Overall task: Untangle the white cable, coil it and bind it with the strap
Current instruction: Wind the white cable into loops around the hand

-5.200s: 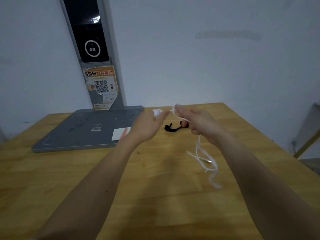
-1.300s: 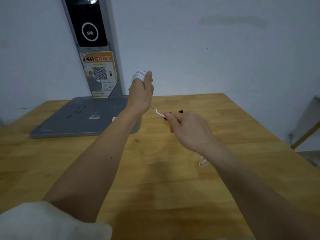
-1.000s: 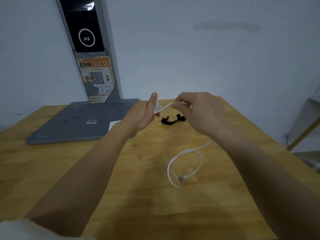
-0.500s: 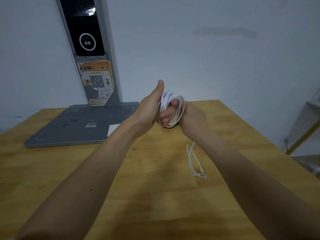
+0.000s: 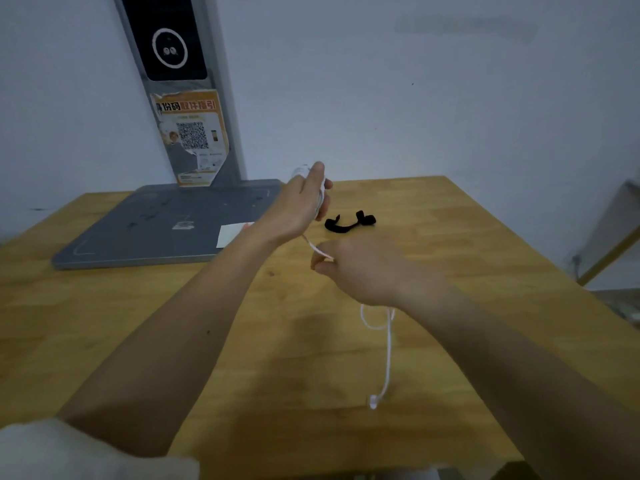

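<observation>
A: What is the room showing?

B: A pale wall (image 5: 415, 98) is standing behind a wooden table (image 5: 277, 358). A grey stand (image 5: 166, 226) is sitting on the table's far left, its post (image 5: 180, 88) rising against the wall with a black screen (image 5: 169, 36) showing a white ring.

A: Is any writing showing?

B: An orange sticker (image 5: 190, 136) is peeling on the post, carrying a QR code and a line of Chinese characters (too blurred for me to read). A white slip (image 5: 232, 234) is lying on the stand's base, with nothing legible on it.

A: Where is the white cable (image 5: 388, 348) lying?

B: It is running between both hands. The left hand (image 5: 298, 209) is raised, its fingers curling round a small bundle of coils, with white loops peeking out above the thumb. From there a short taut length is slanting down to the right hand (image 5: 360, 268), which is pinching it between thumb and fingertips.

A: And the rest of it?

B: It is hanging below the right wrist in a small loop, then trailing toward the near edge, ending in a plug (image 5: 374, 400) at the tabletop.

A: Where is the strap (image 5: 349, 223) sitting?

B: The black strap is lying curled on the table just beyond the right hand, right of the left hand, with neither hand touching it.
</observation>
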